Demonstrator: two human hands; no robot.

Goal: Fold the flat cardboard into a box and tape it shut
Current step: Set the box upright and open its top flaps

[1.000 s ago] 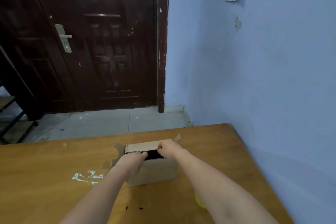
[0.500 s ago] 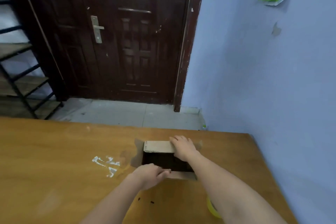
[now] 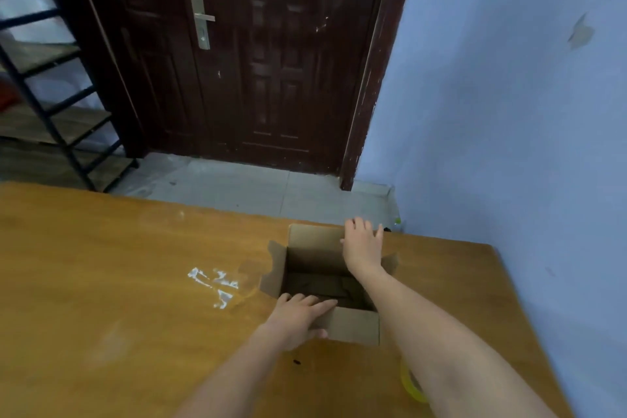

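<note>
A small brown cardboard box stands upright on the wooden table with its top open and a dark inside. All its flaps are spread outward. My left hand lies flat on the near flap, fingers together at the box's rim. My right hand presses palm-down on the far flap, fingers spread. A yellowish roll of tape sits on the table near my right forearm, partly hidden by it.
A white smear marks the table left of the box. The blue wall runs close along the table's right edge. A dark door and a black metal shelf stand beyond the table's far edge.
The box's top has been opened: both hands moved apart from its middle, the left to the near flap, the right to the far flap. The view has tilted down and shifted left.
</note>
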